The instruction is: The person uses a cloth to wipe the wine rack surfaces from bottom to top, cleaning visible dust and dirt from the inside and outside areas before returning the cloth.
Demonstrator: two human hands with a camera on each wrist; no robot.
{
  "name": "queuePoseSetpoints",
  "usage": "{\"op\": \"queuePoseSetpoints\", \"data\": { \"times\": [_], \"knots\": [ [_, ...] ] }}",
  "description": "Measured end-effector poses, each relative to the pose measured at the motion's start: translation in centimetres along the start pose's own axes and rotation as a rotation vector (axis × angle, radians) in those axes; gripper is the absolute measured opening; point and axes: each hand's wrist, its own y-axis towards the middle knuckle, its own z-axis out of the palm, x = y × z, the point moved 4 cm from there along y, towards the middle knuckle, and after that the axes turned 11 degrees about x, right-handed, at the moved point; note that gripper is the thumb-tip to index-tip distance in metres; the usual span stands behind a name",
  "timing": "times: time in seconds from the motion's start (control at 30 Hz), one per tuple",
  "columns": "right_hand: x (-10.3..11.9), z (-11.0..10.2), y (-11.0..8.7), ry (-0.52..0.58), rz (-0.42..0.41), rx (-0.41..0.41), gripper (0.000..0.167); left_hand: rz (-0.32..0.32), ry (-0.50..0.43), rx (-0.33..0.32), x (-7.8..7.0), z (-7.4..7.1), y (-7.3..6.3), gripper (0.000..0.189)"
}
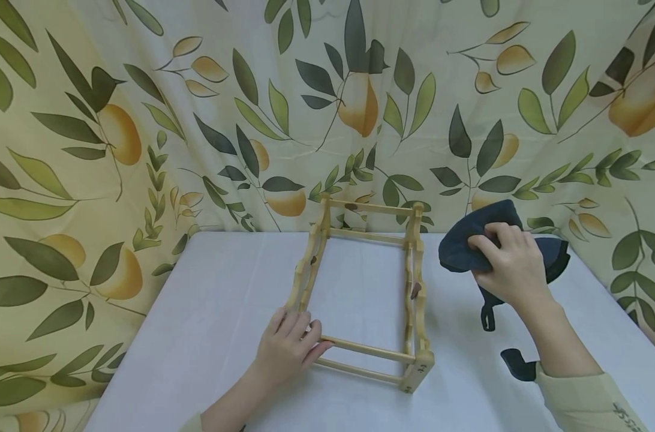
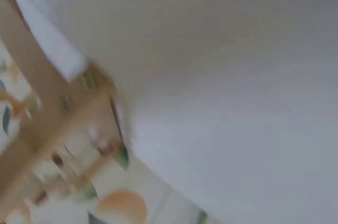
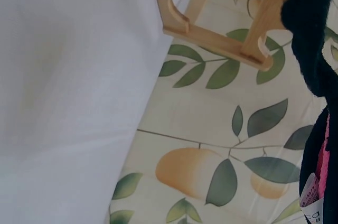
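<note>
A left grip (image 1: 292, 339) curls round the wooden rack (image 1: 367, 349) at eight o'clock on the counter (image 1: 225, 312); the right grip (image 1: 510, 261) pinches dark cloth (image 1: 463, 241) (loop (image 1: 487, 320) dangling) toward two. The step appears to be positioning the cloth; next likely calls for a steady rack.

The rack (image 1: 367, 349) stands on the middle of the surface (image 1: 198, 336), its two long sides running from near to far, with paired rails joining them at the near and far ends. Of the two hands, the left hand (image 1: 290, 342) lies on the rack's near left corner. To the right of the rack, well apart from the left hand, the right hand (image 1: 513, 264) holds the fabric item (image 1: 465, 243) over the far right part of the surface. A loop (image 1: 488, 315) hangs from the item's near side. The curtain (image 1: 403, 36) is behind the surface and along its left and right.
</note>
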Motion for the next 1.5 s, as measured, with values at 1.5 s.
{"op": "queuePoseSetpoints", "data": {
  "times": [1.5],
  "knots": [
    [0.7,-2.7,4.5,0.014,-0.14,-0.067,0.04,-0.033,-0.017,-0.027,-3.6,0.1,3.2,0.04]
  ]
}}
